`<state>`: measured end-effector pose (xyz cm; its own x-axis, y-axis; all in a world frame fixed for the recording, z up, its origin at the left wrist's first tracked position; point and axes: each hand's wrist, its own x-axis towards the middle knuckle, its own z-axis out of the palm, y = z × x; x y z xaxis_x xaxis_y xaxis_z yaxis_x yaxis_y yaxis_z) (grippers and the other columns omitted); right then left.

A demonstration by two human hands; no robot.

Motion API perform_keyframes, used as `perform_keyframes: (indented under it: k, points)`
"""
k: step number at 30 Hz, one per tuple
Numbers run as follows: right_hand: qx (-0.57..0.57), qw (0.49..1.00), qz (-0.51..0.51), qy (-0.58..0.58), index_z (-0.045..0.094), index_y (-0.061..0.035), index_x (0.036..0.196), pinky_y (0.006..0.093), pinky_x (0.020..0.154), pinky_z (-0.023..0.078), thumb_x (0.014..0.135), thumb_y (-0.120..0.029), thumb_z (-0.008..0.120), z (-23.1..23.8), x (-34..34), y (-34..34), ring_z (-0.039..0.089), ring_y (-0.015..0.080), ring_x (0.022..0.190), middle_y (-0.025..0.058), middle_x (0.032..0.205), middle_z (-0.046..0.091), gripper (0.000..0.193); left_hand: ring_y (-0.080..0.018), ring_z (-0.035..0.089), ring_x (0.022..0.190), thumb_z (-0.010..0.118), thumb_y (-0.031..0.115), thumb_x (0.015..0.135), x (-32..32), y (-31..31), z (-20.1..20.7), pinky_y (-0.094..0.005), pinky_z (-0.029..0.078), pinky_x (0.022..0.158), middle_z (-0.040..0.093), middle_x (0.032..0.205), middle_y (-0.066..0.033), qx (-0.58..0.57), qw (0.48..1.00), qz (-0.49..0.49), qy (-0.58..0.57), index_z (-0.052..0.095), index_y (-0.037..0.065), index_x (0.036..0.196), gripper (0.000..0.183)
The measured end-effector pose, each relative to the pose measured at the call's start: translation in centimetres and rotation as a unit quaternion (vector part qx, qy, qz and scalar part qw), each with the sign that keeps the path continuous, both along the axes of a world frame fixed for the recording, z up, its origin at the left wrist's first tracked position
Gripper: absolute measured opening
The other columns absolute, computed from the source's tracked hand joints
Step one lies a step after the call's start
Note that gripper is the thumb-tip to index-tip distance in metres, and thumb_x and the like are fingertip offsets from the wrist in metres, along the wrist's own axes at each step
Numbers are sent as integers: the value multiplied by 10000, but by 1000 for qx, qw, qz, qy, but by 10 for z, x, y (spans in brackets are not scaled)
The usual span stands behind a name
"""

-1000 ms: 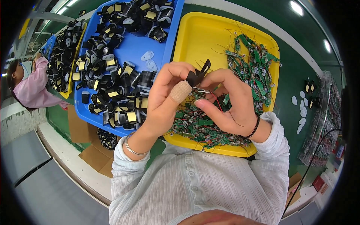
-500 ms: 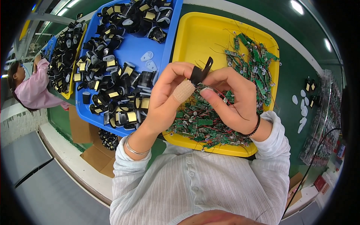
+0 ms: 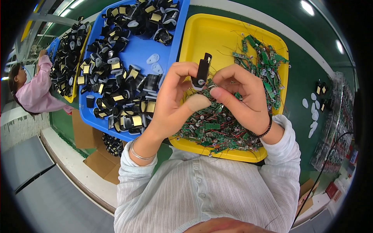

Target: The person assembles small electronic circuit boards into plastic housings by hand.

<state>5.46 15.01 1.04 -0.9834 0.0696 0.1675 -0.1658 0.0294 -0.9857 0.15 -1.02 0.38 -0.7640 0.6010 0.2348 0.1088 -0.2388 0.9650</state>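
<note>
My left hand point(image 3: 168, 99), its thumb wrapped in a tan bandage, grips a black plastic housing point(image 3: 203, 72) that stands upright with a slotted tab at its top. A small round silver part shows at the housing's lower end. Close beside it, my right hand point(image 3: 244, 101) pinches a small green circuit board point(image 3: 211, 84) between thumb and fingers. Both hands are above a yellow tray point(image 3: 200, 37), where many green circuit boards point(image 3: 211, 130) with thin wires are heaped. Fingertips partly cover the board.
Left of me, a blue tray point(image 3: 155, 48) holds many black housings point(image 3: 130, 120) and loose grey oval pieces point(image 3: 152, 58). A cardboard box point(image 3: 105, 163) is below it. More oval pieces point(image 3: 314, 114) lie at right, near stacked clear trays point(image 3: 336, 120). A person in pink point(image 3: 37, 91) works at far left.
The black housing has turned more upright in my left hand, showing its broad face and silver part. My left thumb has shifted lower and right. The right hand has barely moved.
</note>
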Motion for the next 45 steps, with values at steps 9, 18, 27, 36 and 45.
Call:
perform_keyframes:
  k: [9,18,27,36,45]
  points:
    - [12,997,81,3,573,19,857,207,578,480,764,-19,612,17,0,10,581,102,704,56,769,589,107,-153,539,822,576,92,804,-6,-12,0,-257,417,756,551,938,-75,-100,977,110,155,488,-6,1063,290]
    - [-219,971,73,-61,536,4,952,189,550,495,813,-24,572,11,7,-1,556,66,688,30,842,568,146,-113,527,881,454,160,882,-2,-7,6,-243,408,794,572,962,-67,-62,997,-10,-36,514,-28,1072,274]
    - [-247,962,45,-107,487,1,958,185,515,492,833,-44,547,11,9,-5,506,43,585,0,724,479,145,-109,545,820,516,108,843,4,-2,5,-225,426,748,590,911,-68,-86,993,75,25,519,-26,1038,237]
    - [-251,960,67,-101,475,-5,965,187,478,485,836,-48,538,11,8,-5,504,43,565,6,701,477,150,-118,548,829,541,114,830,8,-2,2,-235,430,755,589,918,-73,-73,993,91,33,522,-30,1026,244]
    - [-283,951,85,-89,476,-6,971,188,474,485,841,-49,532,9,8,-5,517,52,561,15,719,500,148,-111,545,840,520,121,847,9,0,6,-232,428,765,588,925,-70,-43,996,70,-27,513,-32,1047,252]
